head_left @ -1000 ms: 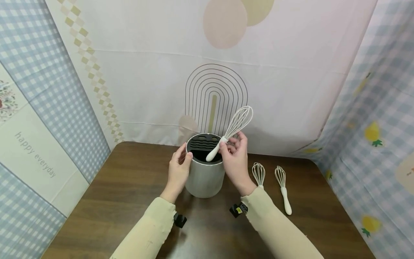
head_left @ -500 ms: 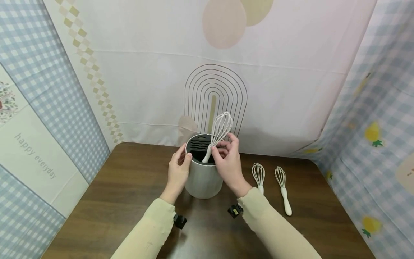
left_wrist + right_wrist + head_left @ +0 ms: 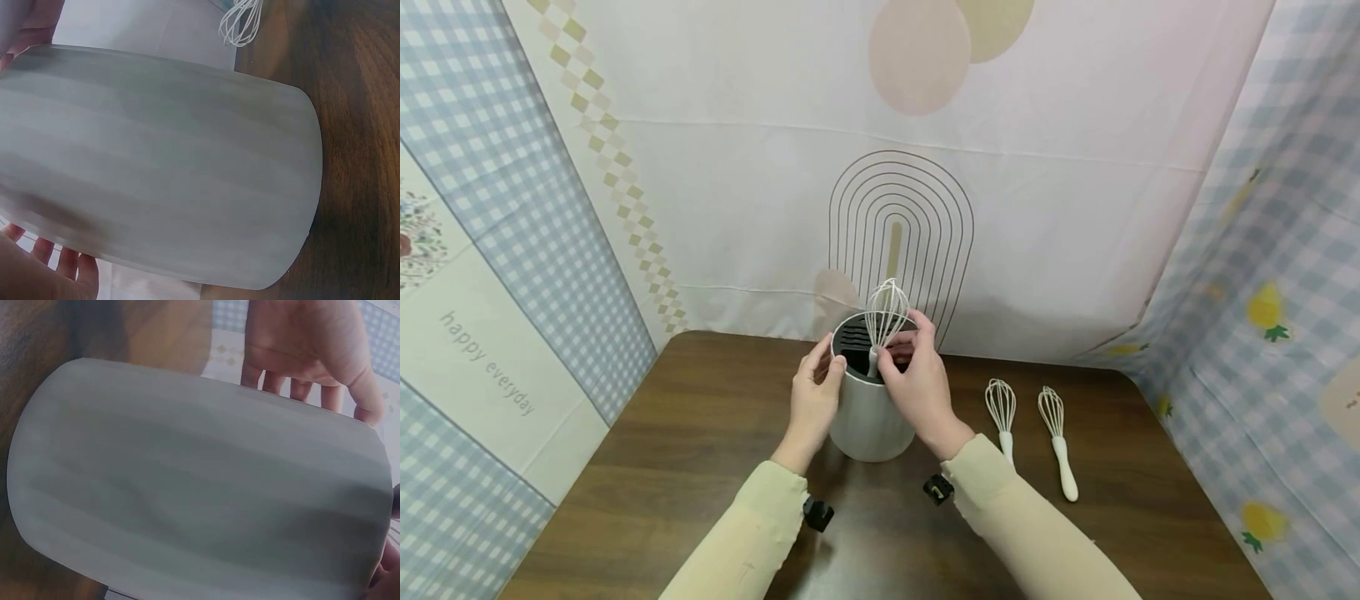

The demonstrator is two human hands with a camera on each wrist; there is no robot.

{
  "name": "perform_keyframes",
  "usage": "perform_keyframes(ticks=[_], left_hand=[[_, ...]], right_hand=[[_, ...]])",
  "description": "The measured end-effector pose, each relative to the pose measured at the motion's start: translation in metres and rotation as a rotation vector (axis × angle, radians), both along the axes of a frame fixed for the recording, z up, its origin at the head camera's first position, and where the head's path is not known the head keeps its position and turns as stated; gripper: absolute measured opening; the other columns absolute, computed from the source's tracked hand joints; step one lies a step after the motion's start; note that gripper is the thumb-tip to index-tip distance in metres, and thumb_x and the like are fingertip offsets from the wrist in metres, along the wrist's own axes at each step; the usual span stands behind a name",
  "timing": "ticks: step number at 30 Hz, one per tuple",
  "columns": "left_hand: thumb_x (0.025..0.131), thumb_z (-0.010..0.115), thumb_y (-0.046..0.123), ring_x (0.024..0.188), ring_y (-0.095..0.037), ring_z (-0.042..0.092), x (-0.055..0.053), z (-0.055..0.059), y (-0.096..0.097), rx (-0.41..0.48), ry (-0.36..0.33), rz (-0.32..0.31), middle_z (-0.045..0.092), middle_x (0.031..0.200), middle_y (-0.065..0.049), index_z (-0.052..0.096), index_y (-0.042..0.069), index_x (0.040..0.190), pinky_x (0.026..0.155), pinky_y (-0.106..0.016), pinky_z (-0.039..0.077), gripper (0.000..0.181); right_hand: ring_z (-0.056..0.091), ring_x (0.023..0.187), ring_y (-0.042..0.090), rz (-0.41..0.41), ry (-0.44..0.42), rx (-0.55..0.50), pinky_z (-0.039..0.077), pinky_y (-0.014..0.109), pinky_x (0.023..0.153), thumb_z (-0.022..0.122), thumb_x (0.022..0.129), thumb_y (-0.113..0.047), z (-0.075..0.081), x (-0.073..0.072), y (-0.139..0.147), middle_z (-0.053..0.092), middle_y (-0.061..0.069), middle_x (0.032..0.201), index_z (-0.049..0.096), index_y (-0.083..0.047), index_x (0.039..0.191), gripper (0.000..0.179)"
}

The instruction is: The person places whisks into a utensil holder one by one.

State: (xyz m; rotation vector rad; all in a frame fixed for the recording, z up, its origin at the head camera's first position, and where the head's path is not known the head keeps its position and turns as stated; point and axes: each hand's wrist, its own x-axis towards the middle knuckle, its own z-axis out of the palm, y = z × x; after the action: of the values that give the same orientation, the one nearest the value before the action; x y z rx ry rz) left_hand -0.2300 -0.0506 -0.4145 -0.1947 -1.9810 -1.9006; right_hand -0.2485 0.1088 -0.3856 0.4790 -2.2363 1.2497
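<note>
A grey-white cylindrical utensil holder [image 3: 871, 421] with a black slotted insert stands upright on the table. My left hand [image 3: 816, 398] grips its left side, thumb at the rim; the right wrist view shows the fingers of this left hand [image 3: 306, 347] reaching behind the holder wall. Over the holder's front opening, my right hand [image 3: 919, 385] pinches a white whisk [image 3: 886, 318] near the top of its handle. The whisk is almost upright, wires up, and the lower handle is hidden inside the opening. The holder's side [image 3: 162, 162] fills most of the left wrist view.
Two more white whisks lie on the wooden table [image 3: 700, 467] to the right: one whisk [image 3: 1001, 408] partly behind the right sleeve, another whisk [image 3: 1058, 446] farther right. A patterned white cloth [image 3: 737, 208] hangs behind the table, with checked cloth [image 3: 1300, 250] at the right.
My right hand has moved left and slightly down with the whisk. The whisk has swung from a slant to nearly upright, its handle lowered into the holder. The left hand has stayed put.
</note>
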Motion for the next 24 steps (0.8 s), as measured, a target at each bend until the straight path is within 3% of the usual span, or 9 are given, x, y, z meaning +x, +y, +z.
perform_keyframes(ticks=[6,11,18,24], left_hand=[[0.097,0.058,0.012,0.119,-0.034,0.053,0.000,0.001,0.000,-0.004,0.002,0.004,0.053,0.130,-0.022,0.049,0.000,0.139,0.101,-0.043,0.041,0.045],[0.098,0.057,0.014,0.119,-0.034,0.052,0.001,0.003,0.001,-0.019,-0.005,-0.004,0.052,0.131,-0.022,0.049,0.001,0.140,0.101,-0.045,0.041,0.045],[0.098,0.055,0.013,0.119,-0.036,0.052,0.001,0.004,0.001,-0.025,-0.001,-0.003,0.052,0.130,-0.022,0.048,0.001,0.140,0.101,-0.046,0.041,0.044],[0.098,0.055,0.012,0.119,-0.035,0.051,0.002,0.004,0.000,-0.027,-0.008,0.005,0.052,0.130,-0.022,0.048,0.001,0.140,0.101,-0.045,0.040,0.044]], right_hand=[[0.065,0.083,0.015,-0.031,0.053,0.140,0.053,0.032,0.072,0.070,0.086,-0.010,-0.004,-0.001,-0.001,0.064,0.002,0.098,0.031,-0.009,0.143,0.069],[0.064,0.089,0.017,-0.009,0.059,0.216,0.052,0.034,0.078,0.075,0.084,-0.015,-0.003,0.000,0.002,0.062,0.004,0.105,0.031,-0.010,0.144,0.074],[0.059,0.097,0.018,0.067,0.069,0.202,0.050,0.031,0.085,0.076,0.084,-0.021,0.001,0.004,0.010,0.059,0.006,0.111,0.038,-0.006,0.140,0.069],[0.059,0.102,0.018,0.082,0.142,0.159,0.050,0.031,0.085,0.077,0.084,-0.024,0.007,0.009,0.023,0.061,0.009,0.111,0.046,-0.003,0.134,0.063]])
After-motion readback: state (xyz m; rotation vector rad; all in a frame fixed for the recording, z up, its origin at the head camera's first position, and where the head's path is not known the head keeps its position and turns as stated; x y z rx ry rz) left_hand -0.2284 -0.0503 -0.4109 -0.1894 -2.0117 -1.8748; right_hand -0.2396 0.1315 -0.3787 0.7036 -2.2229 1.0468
